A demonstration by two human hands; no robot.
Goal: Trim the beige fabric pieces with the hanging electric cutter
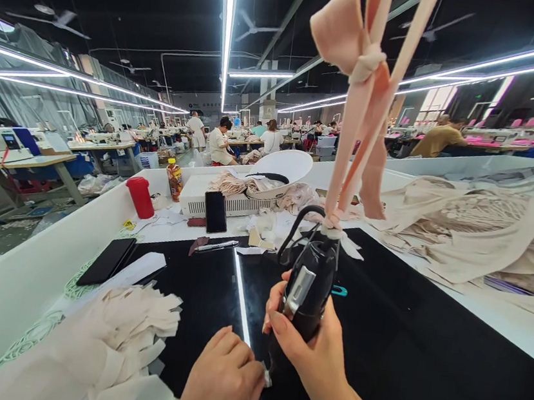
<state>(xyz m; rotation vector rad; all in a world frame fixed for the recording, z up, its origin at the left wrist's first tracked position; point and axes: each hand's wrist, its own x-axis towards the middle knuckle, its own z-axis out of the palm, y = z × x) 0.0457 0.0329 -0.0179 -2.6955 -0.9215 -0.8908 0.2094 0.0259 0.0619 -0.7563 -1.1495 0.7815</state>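
Observation:
My right hand (310, 341) is wrapped round a black handheld electric tool (308, 289) with a silver lever on its side. Pink fabric strips (362, 114), knotted into a bow, hold the tool up from above, and a black cord (289, 238) loops from its top. The tool's lower end is lost against the glossy black work surface (405, 347). Left of it, my left hand (226, 377) is closed low over the surface. A small pale scrap (267, 376) shows at its fingertips. Beside that hand lies a heap of beige fabric pieces (118, 337).
Lacy beige fabric (488, 221) is piled at the right. Along the left lie a black phone (107, 261) and green cord (31, 336). Behind stand a red cup (141, 197), a drink bottle (174, 179) and another phone (215, 212). Several people sit at sewing machines beyond.

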